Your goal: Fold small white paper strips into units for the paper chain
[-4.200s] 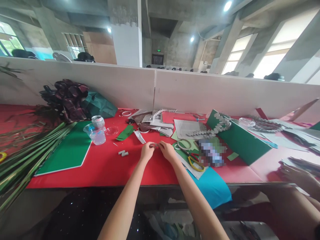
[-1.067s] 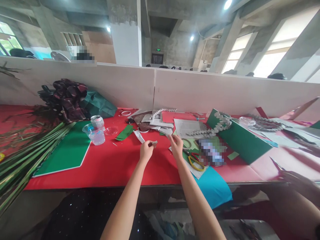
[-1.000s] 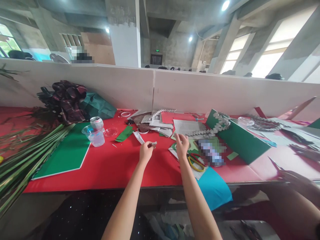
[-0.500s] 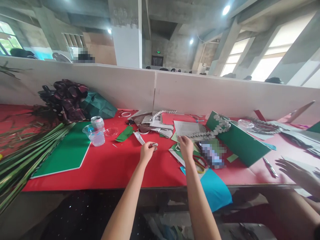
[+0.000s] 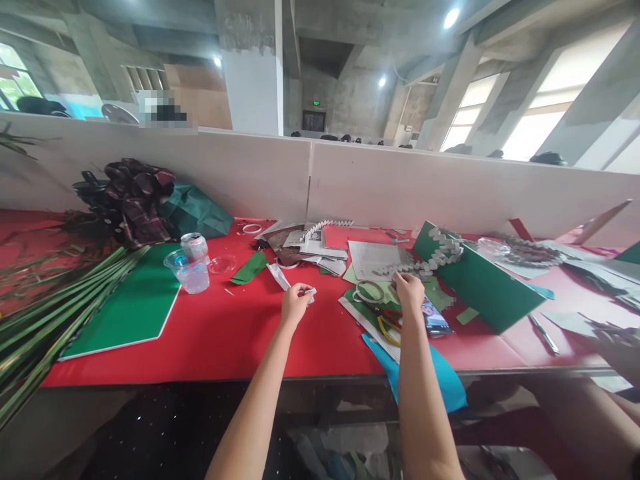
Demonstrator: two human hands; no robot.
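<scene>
A small folded paper piece (image 5: 311,294) is pinched between the thumb and fingers of the left hand (image 5: 296,304), above the red tabletop (image 5: 225,347); the right hand (image 5: 410,291) is held well apart from it, fingers bent downward, and whether anything is gripped there cannot be told. Just beyond the right hand, the near end of a folded-paper chain (image 5: 441,253) is seen; its far part is rested against an upright green board (image 5: 487,288). Just left of the right hand, a tape roll (image 5: 369,292) is laid on papers; below it, a yellow-and-red-handled tool (image 5: 389,325) is partly covered by the right forearm. A phone (image 5: 437,320) is placed just right of that forearm; a blue sheet (image 5: 447,377) is draped over the table edge beneath it. Beyond the left hand, a white paper strip (image 5: 278,276) and green paper strips (image 5: 249,268) are laid; farther left, a plastic cup (image 5: 194,273) and a can (image 5: 193,245) are set close together. Well to the right of both hands, a pen (image 5: 545,335) is laid near another person's hand (image 5: 613,341), which is blurred.
</scene>
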